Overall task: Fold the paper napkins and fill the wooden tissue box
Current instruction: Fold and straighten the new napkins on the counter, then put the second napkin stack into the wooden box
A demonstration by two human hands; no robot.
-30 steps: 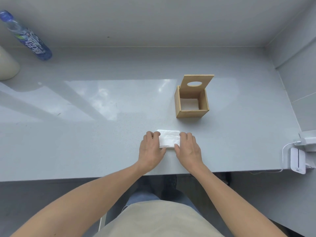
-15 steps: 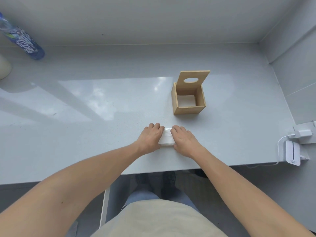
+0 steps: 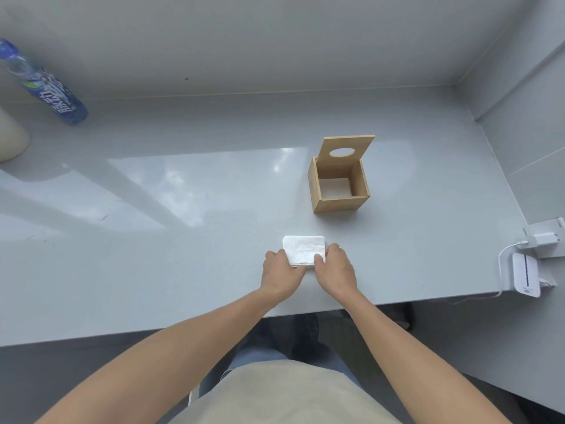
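A folded white paper napkin (image 3: 303, 250) lies flat on the grey table (image 3: 183, 240) near its front edge. My left hand (image 3: 281, 274) pinches the napkin's near left corner, and my right hand (image 3: 336, 270) pinches its near right corner. The far half of the napkin is uncovered. Behind it and slightly right stands the wooden tissue box (image 3: 338, 191), its lid with an oval hole tipped up at the back. The inside of the box looks bare.
A blue-labelled plastic bottle (image 3: 46, 87) lies at the far left, with a cream rounded object (image 3: 10, 139) beside it at the left edge. White chargers and a cable (image 3: 526, 264) sit at the table's right front corner. Grey walls close the back and right.
Half a second ago both hands were pressed together over the napkin, hiding most of it. Now they have drawn back to its near corners and the folded napkin shows.
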